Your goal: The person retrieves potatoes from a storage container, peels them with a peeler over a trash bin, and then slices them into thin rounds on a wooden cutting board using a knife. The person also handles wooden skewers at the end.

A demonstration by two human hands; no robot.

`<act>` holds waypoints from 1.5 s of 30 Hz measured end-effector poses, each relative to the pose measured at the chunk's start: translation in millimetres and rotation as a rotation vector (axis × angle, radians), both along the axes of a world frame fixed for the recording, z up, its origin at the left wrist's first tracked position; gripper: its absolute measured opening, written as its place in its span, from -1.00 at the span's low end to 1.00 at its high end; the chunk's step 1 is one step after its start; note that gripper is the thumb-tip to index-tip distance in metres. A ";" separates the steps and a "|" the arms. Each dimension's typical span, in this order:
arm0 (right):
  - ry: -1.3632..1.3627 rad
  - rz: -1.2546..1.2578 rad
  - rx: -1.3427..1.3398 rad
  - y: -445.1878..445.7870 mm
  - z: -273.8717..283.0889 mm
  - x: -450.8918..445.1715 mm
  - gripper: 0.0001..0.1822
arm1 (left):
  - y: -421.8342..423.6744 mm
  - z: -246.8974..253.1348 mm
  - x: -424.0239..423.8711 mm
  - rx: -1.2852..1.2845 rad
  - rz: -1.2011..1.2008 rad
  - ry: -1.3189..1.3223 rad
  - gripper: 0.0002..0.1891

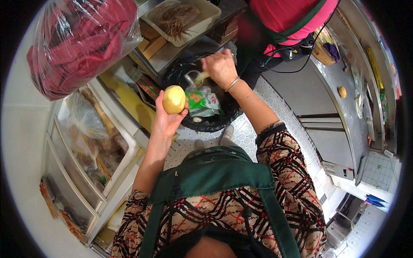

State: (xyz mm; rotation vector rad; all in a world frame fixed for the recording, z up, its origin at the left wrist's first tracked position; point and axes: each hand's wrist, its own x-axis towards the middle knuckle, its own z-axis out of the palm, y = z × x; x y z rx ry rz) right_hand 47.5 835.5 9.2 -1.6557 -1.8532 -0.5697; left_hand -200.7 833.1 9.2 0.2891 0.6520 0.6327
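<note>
My left hand (167,121) holds a peeled potato (174,99), pale yellow and smooth, at the left side of a bin. In my right hand (220,68), raised over the bin, is the pale handle of a peeler (193,79); its metal head points left, above and to the right of the potato. Under both hands stands the bin, lined with a black plastic bag (211,125). A green and white food packet (203,102) lies inside it, with small pale scraps nearby.
A chest freezer (129,142) with bagged goods stands at left, below a clear bag of red cloth (90,48). A white tub (209,16) sits on a steel shelf ahead. A co-worker in pink (287,16) is close at upper right. A potato (342,92) lies on the right steel counter (348,119).
</note>
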 end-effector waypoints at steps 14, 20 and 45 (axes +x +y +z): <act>1.670 -0.092 -0.207 -19.1 -37.1 -79.1 -0.48 | -2.9 -6.0 7.2 0.173 0.014 -0.348 -0.58; 1.588 -0.006 -0.201 -26.8 -18.8 -94.4 -0.49 | -27.3 -7.3 13.1 0.060 -0.132 -0.101 -0.33; 0.185 0.344 -0.184 -33.2 29.9 -17.3 -0.70 | -28.2 19.5 -10.7 0.634 -0.249 0.198 -0.32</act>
